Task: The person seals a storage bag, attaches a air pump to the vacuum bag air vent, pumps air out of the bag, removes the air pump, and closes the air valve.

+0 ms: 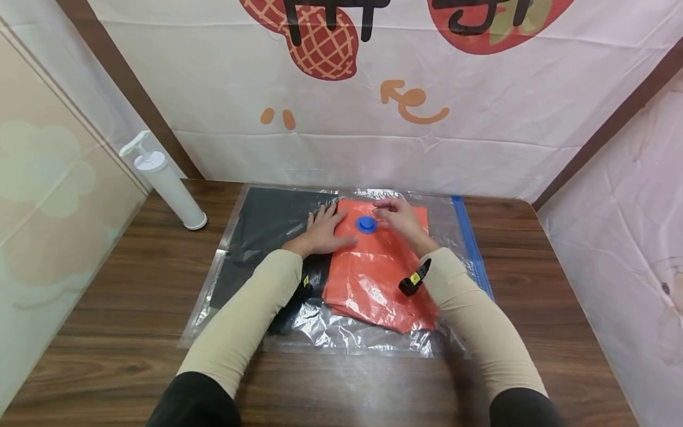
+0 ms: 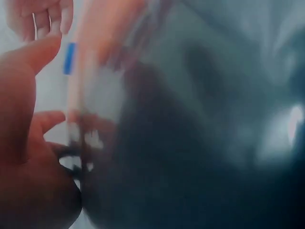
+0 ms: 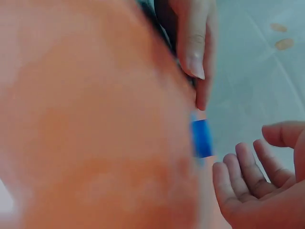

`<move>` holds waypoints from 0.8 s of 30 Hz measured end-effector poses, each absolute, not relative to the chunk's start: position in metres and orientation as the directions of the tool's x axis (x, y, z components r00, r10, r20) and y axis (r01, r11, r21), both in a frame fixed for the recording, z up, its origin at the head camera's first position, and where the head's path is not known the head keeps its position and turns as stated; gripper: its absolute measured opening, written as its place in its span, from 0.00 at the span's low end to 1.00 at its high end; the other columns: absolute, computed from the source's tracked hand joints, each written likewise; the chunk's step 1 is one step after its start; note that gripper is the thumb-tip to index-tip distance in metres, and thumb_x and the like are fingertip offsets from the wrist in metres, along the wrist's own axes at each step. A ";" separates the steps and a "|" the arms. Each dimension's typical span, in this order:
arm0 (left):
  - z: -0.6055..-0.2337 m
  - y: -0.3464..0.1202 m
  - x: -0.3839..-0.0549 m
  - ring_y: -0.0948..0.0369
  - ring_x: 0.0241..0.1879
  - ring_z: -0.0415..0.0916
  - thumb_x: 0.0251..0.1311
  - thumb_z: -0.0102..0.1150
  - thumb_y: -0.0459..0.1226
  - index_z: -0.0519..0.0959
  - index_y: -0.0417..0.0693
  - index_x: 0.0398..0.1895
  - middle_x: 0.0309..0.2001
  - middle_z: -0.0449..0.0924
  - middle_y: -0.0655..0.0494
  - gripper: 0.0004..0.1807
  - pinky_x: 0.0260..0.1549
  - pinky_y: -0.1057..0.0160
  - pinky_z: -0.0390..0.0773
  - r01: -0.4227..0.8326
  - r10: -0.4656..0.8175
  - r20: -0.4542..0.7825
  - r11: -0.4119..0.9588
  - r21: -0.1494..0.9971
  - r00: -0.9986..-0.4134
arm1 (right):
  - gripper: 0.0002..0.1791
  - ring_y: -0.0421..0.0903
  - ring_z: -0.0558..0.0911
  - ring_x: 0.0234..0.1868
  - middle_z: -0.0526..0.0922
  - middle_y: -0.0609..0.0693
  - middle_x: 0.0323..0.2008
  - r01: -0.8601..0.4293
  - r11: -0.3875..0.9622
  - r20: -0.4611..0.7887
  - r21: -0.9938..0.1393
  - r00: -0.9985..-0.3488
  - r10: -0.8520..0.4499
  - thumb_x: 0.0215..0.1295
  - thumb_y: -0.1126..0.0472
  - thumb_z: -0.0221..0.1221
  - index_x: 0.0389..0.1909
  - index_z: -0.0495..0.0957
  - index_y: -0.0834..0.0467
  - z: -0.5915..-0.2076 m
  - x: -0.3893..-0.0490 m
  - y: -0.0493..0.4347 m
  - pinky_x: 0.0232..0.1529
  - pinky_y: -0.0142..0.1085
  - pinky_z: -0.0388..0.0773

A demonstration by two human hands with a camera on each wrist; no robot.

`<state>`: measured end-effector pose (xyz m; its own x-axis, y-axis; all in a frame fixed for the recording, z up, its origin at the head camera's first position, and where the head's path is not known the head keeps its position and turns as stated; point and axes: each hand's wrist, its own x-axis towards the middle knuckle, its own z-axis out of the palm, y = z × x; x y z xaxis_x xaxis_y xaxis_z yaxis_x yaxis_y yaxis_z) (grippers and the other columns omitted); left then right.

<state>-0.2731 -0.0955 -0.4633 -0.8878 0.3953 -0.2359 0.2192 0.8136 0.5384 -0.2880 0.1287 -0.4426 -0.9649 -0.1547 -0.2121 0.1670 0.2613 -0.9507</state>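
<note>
A clear plastic vacuum storage bag point(image 1: 448, 225) lies flat on the table, with folded black cloth point(image 1: 267, 225) in its left part and folded orange cloth point(image 1: 368, 273) in its right. On top, over the orange part, sits a round blue valve cap point(image 1: 366, 224). My left hand point(image 1: 320, 232) spreads its fingers over the bag, left of the valve, where black meets orange. Just right of the valve is my right hand point(image 1: 400, 218), its fingers loosely bent with nothing between them. In the right wrist view the blue valve point(image 3: 202, 138) stands between both hands.
A white hand pump point(image 1: 171, 187) with a T-shaped handle stands on the table at the left, near the side curtain. A blue zip strip point(image 1: 472, 243) runs along the bag's right edge. Printed cloth point(image 1: 347, 154) hangs behind the wooden table point(image 1: 107, 332).
</note>
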 end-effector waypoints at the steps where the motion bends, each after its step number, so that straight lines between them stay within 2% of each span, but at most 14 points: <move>1: -0.466 -0.097 -0.273 0.41 0.80 0.23 0.65 0.55 0.64 0.50 0.51 0.83 0.82 0.33 0.43 0.50 0.73 0.37 0.25 0.230 0.399 -0.247 0.826 0.514 -0.883 | 0.19 0.57 0.82 0.54 0.79 0.64 0.57 0.169 0.262 -0.213 -0.950 -0.965 -0.150 0.74 0.65 0.57 0.62 0.76 0.67 -0.448 -0.289 0.126 0.56 0.43 0.81; 3: -0.471 -0.098 -0.273 0.43 0.79 0.21 0.64 0.55 0.66 0.47 0.53 0.83 0.82 0.30 0.44 0.53 0.73 0.38 0.23 0.248 0.405 -0.265 0.845 0.474 -0.875 | 0.19 0.54 0.82 0.52 0.79 0.63 0.57 0.169 0.271 -0.215 -0.948 -0.965 -0.153 0.74 0.65 0.58 0.62 0.76 0.67 -0.457 -0.291 0.123 0.52 0.39 0.82; 6: -0.474 -0.097 -0.272 0.45 0.79 0.18 0.62 0.54 0.68 0.43 0.55 0.84 0.82 0.26 0.46 0.55 0.73 0.39 0.22 0.259 0.405 -0.290 0.864 0.432 -0.867 | 0.18 0.47 0.79 0.47 0.81 0.59 0.54 0.122 0.351 -0.186 -0.928 -0.970 -0.155 0.71 0.63 0.62 0.59 0.78 0.65 -0.467 -0.291 0.120 0.45 0.32 0.78; 12: -0.470 -0.095 -0.270 0.45 0.79 0.17 0.63 0.54 0.68 0.41 0.55 0.84 0.82 0.24 0.46 0.56 0.72 0.39 0.20 0.252 0.406 -0.311 0.866 0.432 -0.860 | 0.22 0.47 0.75 0.44 0.80 0.56 0.45 0.044 0.423 -0.140 -0.905 -0.970 -0.197 0.66 0.60 0.68 0.58 0.79 0.65 -0.474 -0.291 0.118 0.42 0.33 0.72; 16: -0.470 -0.095 -0.271 0.46 0.79 0.16 0.63 0.54 0.68 0.40 0.56 0.84 0.82 0.23 0.46 0.55 0.72 0.39 0.20 0.242 0.400 -0.321 0.868 0.434 -0.858 | 0.24 0.49 0.75 0.45 0.78 0.56 0.44 0.021 0.463 -0.130 -0.886 -0.970 -0.205 0.64 0.59 0.71 0.58 0.78 0.64 -0.476 -0.289 0.116 0.47 0.36 0.74; 24: -0.482 -0.095 -0.278 0.48 0.78 0.11 0.61 0.56 0.67 0.39 0.60 0.84 0.82 0.20 0.50 0.56 0.71 0.41 0.15 0.204 0.386 -0.347 0.865 0.459 -0.855 | 0.24 0.55 0.78 0.52 0.79 0.60 0.51 0.023 0.549 -0.122 -0.836 -0.982 -0.145 0.63 0.55 0.72 0.55 0.78 0.62 -0.482 -0.288 0.106 0.57 0.47 0.79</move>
<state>-0.2777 -0.0948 -0.4815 -0.8550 0.3856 -0.3469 0.2035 0.8646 0.4593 -0.2877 0.1063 -0.4823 -0.9818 -0.1448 -0.1224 0.0233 0.5486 -0.8357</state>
